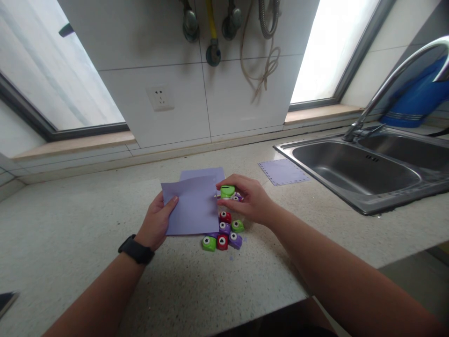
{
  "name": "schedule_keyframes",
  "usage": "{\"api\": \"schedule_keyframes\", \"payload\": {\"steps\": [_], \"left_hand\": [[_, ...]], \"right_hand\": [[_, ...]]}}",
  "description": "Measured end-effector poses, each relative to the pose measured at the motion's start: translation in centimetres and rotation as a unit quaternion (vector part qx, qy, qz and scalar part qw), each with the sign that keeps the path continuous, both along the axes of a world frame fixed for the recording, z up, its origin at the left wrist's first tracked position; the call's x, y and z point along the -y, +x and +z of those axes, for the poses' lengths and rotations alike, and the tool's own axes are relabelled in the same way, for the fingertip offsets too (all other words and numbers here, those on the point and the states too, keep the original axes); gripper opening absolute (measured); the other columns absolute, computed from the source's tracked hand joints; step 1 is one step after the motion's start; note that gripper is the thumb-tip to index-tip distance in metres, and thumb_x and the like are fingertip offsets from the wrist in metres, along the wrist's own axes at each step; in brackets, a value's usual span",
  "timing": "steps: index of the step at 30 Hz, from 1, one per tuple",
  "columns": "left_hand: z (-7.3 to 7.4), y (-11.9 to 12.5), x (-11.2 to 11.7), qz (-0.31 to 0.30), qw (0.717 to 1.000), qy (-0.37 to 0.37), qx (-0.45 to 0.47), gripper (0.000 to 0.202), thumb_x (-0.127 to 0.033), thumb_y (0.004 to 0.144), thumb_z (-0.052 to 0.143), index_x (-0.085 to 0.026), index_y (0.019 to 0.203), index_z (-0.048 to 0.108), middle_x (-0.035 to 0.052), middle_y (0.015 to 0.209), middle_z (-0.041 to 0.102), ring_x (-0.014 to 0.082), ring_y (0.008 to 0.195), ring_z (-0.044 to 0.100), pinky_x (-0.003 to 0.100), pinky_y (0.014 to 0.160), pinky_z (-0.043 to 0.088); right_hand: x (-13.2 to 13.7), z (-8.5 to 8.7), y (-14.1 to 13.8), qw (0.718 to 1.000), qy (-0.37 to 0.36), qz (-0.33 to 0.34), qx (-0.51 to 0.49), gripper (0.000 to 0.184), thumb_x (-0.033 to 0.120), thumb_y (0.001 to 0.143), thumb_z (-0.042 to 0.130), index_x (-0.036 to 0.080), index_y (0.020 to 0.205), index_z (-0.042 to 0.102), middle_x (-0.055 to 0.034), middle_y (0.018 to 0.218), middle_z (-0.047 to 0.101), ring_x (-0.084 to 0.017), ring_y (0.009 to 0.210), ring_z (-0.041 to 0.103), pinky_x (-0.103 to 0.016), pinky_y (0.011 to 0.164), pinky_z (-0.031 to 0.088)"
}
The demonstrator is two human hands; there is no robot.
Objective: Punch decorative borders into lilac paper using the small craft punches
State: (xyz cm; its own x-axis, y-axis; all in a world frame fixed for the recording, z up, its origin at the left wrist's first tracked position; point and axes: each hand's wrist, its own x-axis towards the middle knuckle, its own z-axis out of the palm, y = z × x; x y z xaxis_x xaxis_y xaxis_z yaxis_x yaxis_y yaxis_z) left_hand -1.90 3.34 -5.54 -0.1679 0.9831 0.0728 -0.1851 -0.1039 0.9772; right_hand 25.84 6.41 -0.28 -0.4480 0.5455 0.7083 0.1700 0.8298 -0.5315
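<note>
My left hand (pixel 157 220) pinches the left edge of a purple sheet of paper (pixel 194 208), thumb on top, raised over the counter. At the sheet's right edge, my right hand (pixel 247 199) grips a green craft punch (pixel 228 191) between thumb and fingers; whether the paper sits in its slot I cannot tell. Below lie several small punches in red, purple and green, among them a red punch (pixel 222 242), a green punch (pixel 209 243) and a purple punch (pixel 235 240). The held sheet partly covers another purple sheet (pixel 203 173) behind it.
A purple sheet with small holes along its edges (pixel 283 172) lies by the steel sink (pixel 351 164). A chrome faucet (pixel 372 98) rises behind the basin. Pipe valves (pixel 191 23) and a wall socket (pixel 160 98) are on the tiled wall. The counter's front edge runs below my arms.
</note>
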Motion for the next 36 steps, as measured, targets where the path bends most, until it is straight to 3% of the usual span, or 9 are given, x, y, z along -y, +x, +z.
{"api": "schedule_keyframes", "payload": {"steps": [5, 16, 20, 23, 25, 27, 30, 33, 36], "left_hand": [[-0.1, 0.0, -0.1, 0.003, 1.0, 0.001, -0.002, 0.055, -0.043, 0.077, 0.085, -0.019, 0.123, 0.067, 0.0085, 0.11, 0.076, 0.0241, 0.089, 0.071, 0.037, 0.082, 0.057], [0.0, 0.0, 0.0, 0.0, 1.0, 0.002, -0.005, 0.055, -0.043, 0.078, 0.084, -0.019, 0.124, 0.067, 0.0093, 0.112, 0.075, 0.0245, 0.091, 0.072, 0.038, 0.085, 0.057], [0.0, 0.0, 0.0, 0.003, 1.0, 0.0, -0.003, 0.056, -0.044, 0.078, 0.084, -0.02, 0.125, 0.066, 0.0095, 0.114, 0.075, 0.0242, 0.09, 0.072, 0.038, 0.083, 0.059], [0.2, 0.0, 0.0, 0.003, 1.0, 0.003, 0.004, 0.056, -0.045, 0.08, 0.082, -0.021, 0.127, 0.064, 0.0093, 0.118, 0.074, 0.0247, 0.094, 0.072, 0.038, 0.085, 0.059], [0.3, 0.1, 0.0, 0.001, 1.0, 0.006, 0.01, 0.055, -0.045, 0.082, 0.081, -0.022, 0.129, 0.063, 0.0092, 0.121, 0.073, 0.0251, 0.099, 0.072, 0.038, 0.088, 0.059], [0.4, 0.2, 0.0, 0.002, 1.0, 0.002, 0.017, 0.054, -0.043, 0.083, 0.08, -0.022, 0.13, 0.062, 0.0097, 0.124, 0.072, 0.0253, 0.102, 0.071, 0.039, 0.09, 0.059], [0.7, 0.3, 0.0, 0.0, 1.0, -0.012, 0.023, 0.055, -0.04, 0.082, 0.082, -0.02, 0.129, 0.061, 0.0116, 0.126, 0.071, 0.0259, 0.102, 0.072, 0.04, 0.09, 0.06], [1.0, 0.2, 0.2, -0.015, 0.999, -0.015, 0.031, 0.062, -0.035, 0.078, 0.085, -0.02, 0.132, 0.059, 0.0135, 0.132, 0.069, 0.0271, 0.105, 0.072, 0.042, 0.092, 0.06], [1.2, 0.1, 0.4, -0.048, 0.997, -0.019, 0.054, 0.07, -0.031, 0.074, 0.088, -0.02, 0.136, 0.057, 0.0144, 0.139, 0.065, 0.0288, 0.111, 0.071, 0.042, 0.096, 0.059]], "right_hand": [[0.0, 0.0, 0.0, 1.0, 0.009, -0.003, 0.001, 0.027, 0.035, 0.089, 0.08, 0.022, 0.111, 0.071, -0.0063, 0.102, 0.076, -0.019, 0.092, 0.072, -0.033, 0.078, 0.056], [0.0, 0.1, 0.1, 1.0, 0.004, -0.004, 0.019, 0.028, 0.035, 0.09, 0.078, 0.025, 0.114, 0.069, -0.0064, 0.107, 0.075, -0.02, 0.098, 0.071, -0.037, 0.088, 0.056], [0.0, 0.2, 0.1, 0.999, -0.014, -0.003, 0.032, 0.027, 0.038, 0.089, 0.078, 0.025, 0.112, 0.071, -0.0062, 0.104, 0.075, -0.021, 0.096, 0.071, -0.035, 0.081, 0.058], [-0.2, -0.2, -0.1, 0.996, -0.069, -0.012, 0.046, 0.03, 0.035, 0.086, 0.081, 0.024, 0.113, 0.071, -0.007, 0.108, 0.075, -0.02, 0.092, 0.07, -0.035, 0.079, 0.057], [-0.5, -0.7, -0.5, 0.989, -0.143, -0.029, 0.02, 0.041, 0.034, 0.083, 0.083, 0.024, 0.119, 0.068, -0.0068, 0.106, 0.075, -0.018, 0.083, 0.069, -0.035, 0.076, 0.057], [-0.9, -1.3, -0.9, 0.969, -0.241, -0.043, -0.038, 0.05, 0.035, 0.079, 0.086, 0.023, 0.122, 0.064, -0.0056, 0.1, 0.075, -0.017, 0.076, 0.067, -0.034, 0.069, 0.057], [-1.7, -2.0, -1.1, 0.926, -0.356, -0.036, -0.124, 0.043, 0.035, 0.074, 0.089, 0.021, 0.107, 0.065, -0.0059, 0.096, 0.075, -0.016, 0.072, 0.068, -0.031, 0.061, 0.056], [-2.3, -2.4, -1.0, 0.892, -0.422, -0.016, -0.165, 0.038, 0.028, 0.073, 0.09, 0.02, 0.102, 0.067, -0.0072, 0.095, 0.075, -0.017, 0.073, 0.069, -0.032, 0.064, 0.058], [-2.4, -2.6, -0.9, 0.873, -0.444, 0.012, -0.203, 0.039, 0.022, 0.072, 0.09, 0.021, 0.104, 0.068, -0.0078, 0.098, 0.076, -0.019, 0.085, 0.072, -0.035, 0.076, 0.061]]}}
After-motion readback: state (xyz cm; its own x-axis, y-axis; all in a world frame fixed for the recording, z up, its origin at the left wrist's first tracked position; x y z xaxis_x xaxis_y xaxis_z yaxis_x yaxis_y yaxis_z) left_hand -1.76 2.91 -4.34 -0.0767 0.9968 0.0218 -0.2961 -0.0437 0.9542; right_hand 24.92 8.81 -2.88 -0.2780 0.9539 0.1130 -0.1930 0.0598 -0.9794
